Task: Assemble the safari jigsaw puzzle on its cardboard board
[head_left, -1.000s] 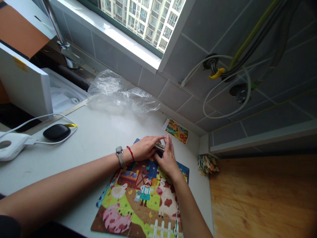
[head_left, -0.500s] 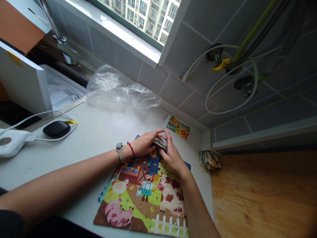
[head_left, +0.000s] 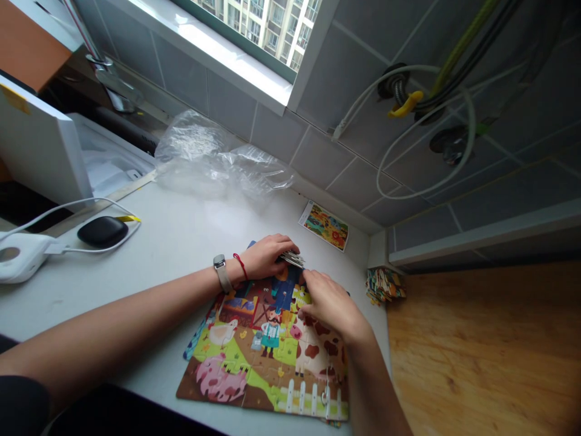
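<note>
A colourful farm jigsaw puzzle (head_left: 254, 363) lies flat on the white counter (head_left: 172, 242), with a pig, a farmer and a cow on it. At the puzzle's far edge my left hand (head_left: 267, 257) is closed round a small stack of loose puzzle pieces (head_left: 293, 260). My right hand (head_left: 329, 303) rests palm down on the puzzle's upper right part, fingers curled onto the surface near the cow; nothing shows in it. A watch and a red string sit on my left wrist.
A crumpled clear plastic bag (head_left: 213, 163) lies at the back by the tiled wall. A small picture card (head_left: 327, 225) leans near the corner. More puzzle pieces (head_left: 384, 284) are piled at the counter's right end. At left are a black mouse-like object (head_left: 103, 231) and a white cabled device (head_left: 22, 257).
My right hand has left the stack of pieces and moved down onto the puzzle. My left hand keeps hold of the stack at the far edge. The view tilted slightly.
</note>
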